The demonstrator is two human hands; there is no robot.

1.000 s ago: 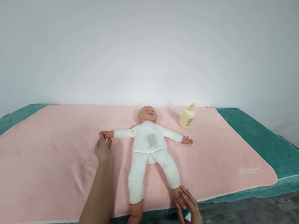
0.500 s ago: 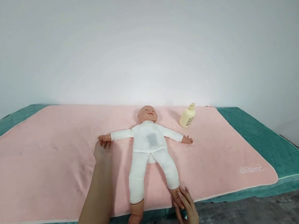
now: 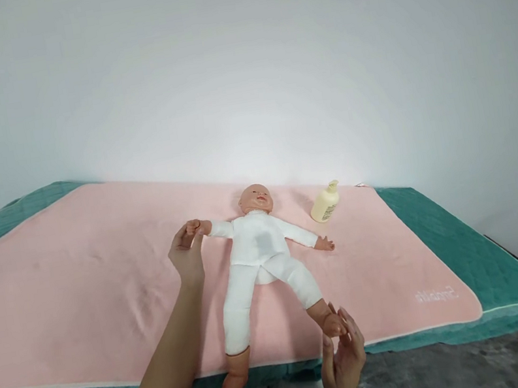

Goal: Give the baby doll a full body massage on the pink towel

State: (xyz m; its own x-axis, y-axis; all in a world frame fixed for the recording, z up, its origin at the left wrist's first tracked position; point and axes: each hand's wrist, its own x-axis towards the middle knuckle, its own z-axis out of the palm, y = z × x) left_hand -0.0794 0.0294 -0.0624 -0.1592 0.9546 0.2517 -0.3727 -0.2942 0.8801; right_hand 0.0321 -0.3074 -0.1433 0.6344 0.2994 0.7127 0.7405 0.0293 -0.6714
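Note:
A baby doll (image 3: 259, 237) with a white cloth body lies on its back, head toward the wall. My left hand (image 3: 186, 256) is closed on the doll's hand (image 3: 199, 226) at the left, which is lifted off the pink mat. My right hand (image 3: 345, 358) holds the doll's foot (image 3: 333, 325) at the right, thumb below and fingers curled behind it. This leg is swung outward. The doll's other foot (image 3: 234, 383) hangs over the near edge, untouched. Its other arm lies stretched out on the mat.
A pale yellow pump bottle (image 3: 325, 204) stands near the doll's head on the right. The pink mat (image 3: 80, 283) covers much of a green padded bed (image 3: 467, 252). A white wall (image 3: 239, 78) rises behind it. Grey flooring (image 3: 418, 372) shows at lower right.
My left hand has raised the doll's hand and drawn it inward to the right. My right hand has moved right and up, swinging the doll's leg outward. The bottle stayed put.

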